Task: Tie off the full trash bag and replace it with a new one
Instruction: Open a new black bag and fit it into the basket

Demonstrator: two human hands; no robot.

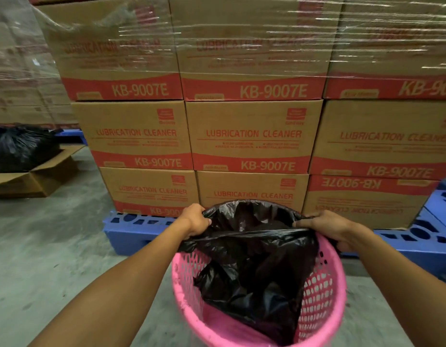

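- Far left of the left hand: tied black bag (21,144) sitting in an open cardboard box (39,176) on the floor, well apart from both hands.
- Bare concrete floor (54,246) between that box and the left forearm; open room on that side.
- Left hand (195,219): arm extended forward, fingers curled and closed on the left edge of the new black bag (254,266).
- Bag mouth stretched open between the hands, near edge pulled taut in a straight line across; the body hangs down inside the pink basket (324,291).
- Bag not yet folded over the near rim; pink rim bare on the near and right sides.
- Right hand (324,225): arm extended, fingers pinched on the bag's right edge, palm down, sitting over the basket's far-right rim.
- Hands well apart, each clamped on the bag.
- Just beyond the hands: blue pallet (131,229) carrying stacked "LUBRICATION CLEANER" cartons (252,136), upper rows under stretch wrap; tight clearance forward.
- Right of the right hand: more pallet edge, little free floor.
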